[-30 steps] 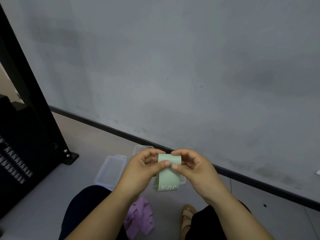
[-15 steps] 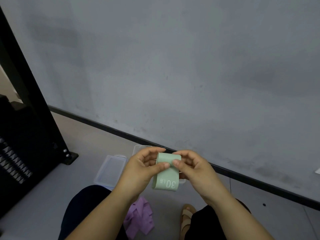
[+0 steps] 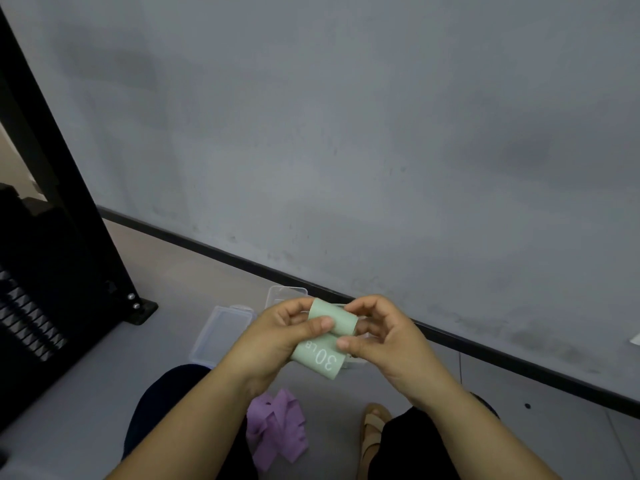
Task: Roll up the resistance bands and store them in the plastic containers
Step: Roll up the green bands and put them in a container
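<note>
Since half a second ago the green resistance band (image 3: 320, 358) has been wound a little further: its roll is thicker between the thumbs, and its loose tail, printed 30 LB, now slants instead of hanging straight. The left hand (image 3: 277, 337) and right hand (image 3: 384, 337) hold it in the air above the lap, each pinching one end of the roll with the thumb on the near side, fingers curled behind and wrists angled inward. On the floor beyond lie a clear plastic container (image 3: 221, 327) and a second container (image 3: 287, 293) partly hidden by the hands, with a crumpled purple band (image 3: 277, 431) between the knees.
</note>
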{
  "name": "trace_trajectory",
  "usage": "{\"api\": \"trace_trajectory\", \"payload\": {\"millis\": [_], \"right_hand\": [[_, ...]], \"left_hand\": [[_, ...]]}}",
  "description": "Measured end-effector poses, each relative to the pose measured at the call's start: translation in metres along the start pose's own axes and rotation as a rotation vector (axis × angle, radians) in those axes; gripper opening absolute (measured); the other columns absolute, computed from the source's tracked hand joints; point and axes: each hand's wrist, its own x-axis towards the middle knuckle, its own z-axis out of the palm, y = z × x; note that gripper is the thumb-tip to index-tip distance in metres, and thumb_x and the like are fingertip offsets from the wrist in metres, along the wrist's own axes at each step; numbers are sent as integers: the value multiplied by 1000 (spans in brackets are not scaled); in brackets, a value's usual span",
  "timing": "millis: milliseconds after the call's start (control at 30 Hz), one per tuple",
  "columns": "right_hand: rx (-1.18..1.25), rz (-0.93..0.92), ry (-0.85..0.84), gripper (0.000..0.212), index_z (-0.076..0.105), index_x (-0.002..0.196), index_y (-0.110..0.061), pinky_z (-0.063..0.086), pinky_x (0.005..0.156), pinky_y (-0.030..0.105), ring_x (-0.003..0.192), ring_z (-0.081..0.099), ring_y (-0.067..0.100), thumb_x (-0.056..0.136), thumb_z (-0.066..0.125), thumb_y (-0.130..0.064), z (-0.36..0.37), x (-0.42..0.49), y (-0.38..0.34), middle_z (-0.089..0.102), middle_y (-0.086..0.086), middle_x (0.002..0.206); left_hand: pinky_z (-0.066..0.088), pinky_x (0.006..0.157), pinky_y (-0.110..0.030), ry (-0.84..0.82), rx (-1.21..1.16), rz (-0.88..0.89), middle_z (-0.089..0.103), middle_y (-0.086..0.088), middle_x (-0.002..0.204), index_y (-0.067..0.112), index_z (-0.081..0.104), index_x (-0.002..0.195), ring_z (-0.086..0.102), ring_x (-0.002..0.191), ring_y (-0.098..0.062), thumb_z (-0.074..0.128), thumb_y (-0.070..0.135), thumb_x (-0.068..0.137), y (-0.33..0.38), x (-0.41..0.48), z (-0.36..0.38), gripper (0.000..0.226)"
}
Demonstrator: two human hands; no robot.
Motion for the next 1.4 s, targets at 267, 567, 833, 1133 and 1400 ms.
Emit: {"api": "trace_trajectory", "payload": {"millis": [267, 567, 833, 1133, 1400], "right_hand": [[-418, -75, -525, 75, 50, 125, -38, 51, 84, 37, 96, 57, 14, 64, 84, -11, -21, 6, -46, 56, -18, 123], [-720, -112, -560, 75, 51, 122, -41, 42, 72, 11, 87, 54, 2, 58, 88, -29, -16, 2, -54, 52, -18, 114], [-724, -177, -397, 61, 61, 112, -33, 40, 67, 9, 81, 55, 5, 57, 88, -29, -18, 3, -49, 58, -21, 96], [-433, -139, -265, 59, 62, 104, -41, 51, 88, 28, 99, 62, 10, 51, 86, -34, -28, 5, -38, 65, -13, 105], [-554, -189, -307, 59, 61, 108, -32, 49, 90, 26, 100, 59, 10, 58, 88, -19, -31, 6, -39, 59, -18, 103]], "left_hand": [[53, 68, -23, -430, 116, -184, 72, -5, 89, 9, 68, 105, 69, 78, -14, 89, 32, 53, 19, 3, -8, 60], [52, 66, -19, -463, 159, -229, 72, -5, 87, 5, 68, 104, 68, 74, -12, 87, 33, 56, 13, 3, -10, 58], [55, 69, -27, -318, 119, -236, 71, -9, 91, 10, 65, 107, 69, 80, -18, 93, 30, 43, 9, 3, -15, 73], [50, 47, -22, -123, 40, -277, 68, -7, 67, 7, 66, 73, 66, 57, -15, 72, 1, 60, 6, -6, -8, 16], [48, 47, -20, -81, -198, -352, 67, -7, 69, 5, 64, 93, 63, 54, -12, 65, 3, 61, -3, -5, 2, 31]]}}
